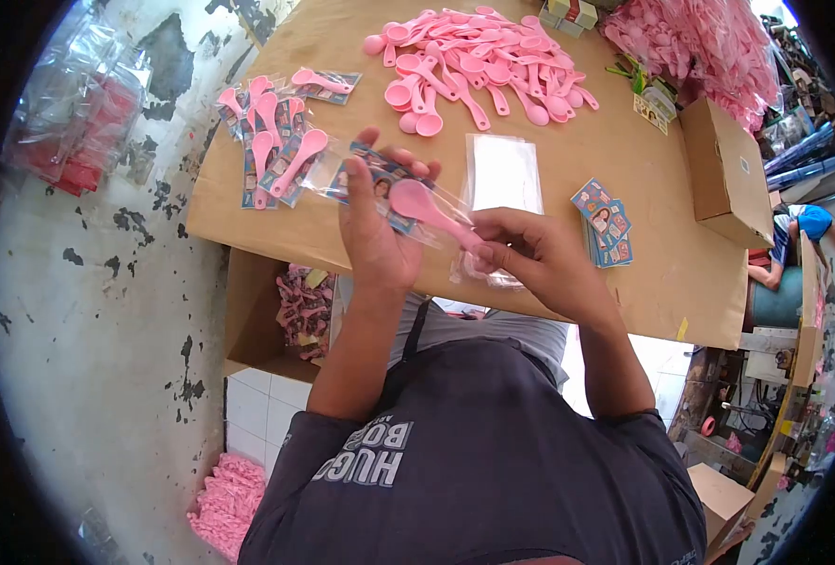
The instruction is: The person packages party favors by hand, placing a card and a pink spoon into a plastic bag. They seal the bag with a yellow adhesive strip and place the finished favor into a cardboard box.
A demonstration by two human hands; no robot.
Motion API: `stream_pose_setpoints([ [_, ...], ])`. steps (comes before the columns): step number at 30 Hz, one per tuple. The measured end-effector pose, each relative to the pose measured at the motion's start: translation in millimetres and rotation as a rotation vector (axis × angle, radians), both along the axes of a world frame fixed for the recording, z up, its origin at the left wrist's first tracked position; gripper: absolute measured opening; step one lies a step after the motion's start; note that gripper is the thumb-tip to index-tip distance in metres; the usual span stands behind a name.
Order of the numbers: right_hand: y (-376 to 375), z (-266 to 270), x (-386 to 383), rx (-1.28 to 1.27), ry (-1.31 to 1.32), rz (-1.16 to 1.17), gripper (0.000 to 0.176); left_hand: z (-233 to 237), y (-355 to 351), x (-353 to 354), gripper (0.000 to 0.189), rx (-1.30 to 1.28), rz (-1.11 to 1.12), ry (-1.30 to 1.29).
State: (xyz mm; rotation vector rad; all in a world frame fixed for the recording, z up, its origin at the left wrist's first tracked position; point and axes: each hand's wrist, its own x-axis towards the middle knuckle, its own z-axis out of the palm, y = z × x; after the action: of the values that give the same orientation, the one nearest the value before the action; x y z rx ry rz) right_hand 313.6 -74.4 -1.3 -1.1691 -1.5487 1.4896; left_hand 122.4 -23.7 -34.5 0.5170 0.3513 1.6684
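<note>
A pink spoon [417, 202] is above the near edge of the table, its bowl over a printed card [376, 181] in a clear sleeve [323, 177]; I cannot tell whether the spoon is inside it. The left hand [380, 231] has its thumb and fingers around card and sleeve; the right hand [540, 250] pinches the spoon's handle. The card shows a face, its lettering too small to read, as on the loose cards [608, 240] at right. The dark shirt [493, 443] reads "HUGO" and "BO", the rest lost in folds.

Brown paper covers the table [672, 282], which bears clear sleeves [504, 174], a heap of pink spoons [474, 71] and, at left, spoons with cards [299, 165]. A cardboard box [719, 174] stands at right. Paint peels from the wall [106, 330]; white tiles [251, 405] floor the room.
</note>
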Motion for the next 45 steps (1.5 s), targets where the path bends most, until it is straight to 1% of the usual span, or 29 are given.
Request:
stream_pose_setpoints([
  [1, -1, -5, -1, 0.039, 0.121, -0.066, 0.025, 2, -3, 3, 0.051, -0.008, -0.031, 0.02],
  [2, -2, -7, -1, 0.037, 0.123, -0.063, 0.025, 2, -6, 7, 0.05, -0.017, -0.062, 0.038],
  [4, -4, -9, -1, -0.054, 0.327, -0.135, 0.023, 2, -9, 12, 0.05, -0.059, -0.108, -0.013],
  [8, -9, -15, -5, -0.032, 0.338, -0.223, 0.026, 1, -15, 27, 0.048, -0.124, -0.266, -0.15],
  [10, -9, -28, -8, 0.136, 0.216, -0.342, 0.032, 3, -18, 32, 0.047, -0.141, -0.302, -0.151],
  [11, -9, -31, -7, 0.135, 0.216, -0.349, 0.032, 3, -19, 34, 0.045, -0.157, -0.328, -0.155],
  [12, -9, -33, -7, 0.198, 0.148, -0.387, 0.036, 3, -19, 34, 0.045, -0.157, -0.333, -0.155],
  [13, -9, -34, -8, 0.261, 0.079, -0.424, 0.041, 2, -19, 34, 0.045, -0.157, -0.343, -0.152],
  [14, -10, -31, -10, 0.261, 0.077, -0.427, 0.041, 2, -19, 34, 0.044, -0.157, -0.352, -0.151],
  [16, -13, -20, -14, 0.448, -0.086, -0.506, 0.044, 1, -20, 35, 0.043, -0.163, -0.368, -0.134],
  [17, -13, -19, -13, 0.449, -0.091, -0.505, 0.044, 1, -20, 34, 0.042, -0.169, -0.38, -0.116],
  [19, -11, -17, -11, 0.814, -0.308, -0.471, 0.047, -10, -17, 29, 0.042, -0.17, -0.433, -0.183],
  [21, -10, -18, -9, 0.853, -0.318, -0.424, 0.047, -11, -16, 26, 0.042, -0.171, -0.484, -0.249],
  [23, -10, -17, -10, 0.89, -0.327, -0.377, 0.047, -1, -17, 27, 0.04, -0.214, -0.423, -0.089],
  [26, -8, -11, -11, 0.909, -0.306, -0.379, 0.043, -2, -14, 22, 0.038, -0.252, -0.454, -0.135],
  [28, -9, -5, -5, 1.083, -0.402, -0.296, 0.034, -5, -9, 18, 0.038, -0.273, -0.448, -0.179],
  [29, -12, 2, -5, 1.089, -0.407, -0.281, 0.026, -6, -7, 16, 0.038, -0.294, -0.445, -0.222],
  [30, -15, 5, -2, 1.089, -0.404, -0.276, 0.026, -7, -5, 13, 0.038, -0.295, -0.441, -0.223],
  [32, -20, 7, 4, 1.062, -0.199, -0.28, 0.025, -8, -3, 7, 0.038, -0.285, -0.436, -0.161],
  [33, -22, 6, 7, 1.034, -0.115, -0.333, 0.024, -6, -4, 5, 0.038, -0.287, -0.435, -0.161],
  [34, -21, 9, 9, 1.032, -0.115, -0.335, 0.024, -2, -4, 5, 0.039, -0.279, -0.459, -0.177],
  [36, -17, 17, 13, 1.004, -0.316, -0.384, 0.025, 4, -5, 5, 0.04, -0.271, -0.489, -0.191],
  [37, -14, 16, 15, 0.989, -0.4, -0.328, 0.034, 6, -5, 5, 0.041, -0.254, -0.545, -0.228],
  [38, -13, 15, 16, 0.99, -0.398, -0.333, 0.034, 8, -5, 5, 0.042, -0.237, -0.6, -0.264],
  [40, -13, 15, 19, 0.959, -0.457, -0.191, 0.044, 10, -6, 9, 0.042, -0.229, -0.605, -0.243],
  [41, -15, 12, 20, 0.909, -0.446, -0.172, 0.055, 10, -6, 11, 0.043, -0.224, -0.606, -0.227],
  [42, -15, 12, 19, 0.906, -0.443, -0.176, 0.055, 10, -7, 13, 0.043, -0.227, -0.607, -0.223],
  [44, -15, 11, 14, 1.006, -0.588, -0.192, 0.054, 10, -8, 17, 0.044, -0.225, -0.627, -0.222],
  [45, -13, 8, 13, 1.002, -0.59, -0.202, 0.054, 10, -9, 22, 0.044, -0.228, -0.636, -0.218],
])
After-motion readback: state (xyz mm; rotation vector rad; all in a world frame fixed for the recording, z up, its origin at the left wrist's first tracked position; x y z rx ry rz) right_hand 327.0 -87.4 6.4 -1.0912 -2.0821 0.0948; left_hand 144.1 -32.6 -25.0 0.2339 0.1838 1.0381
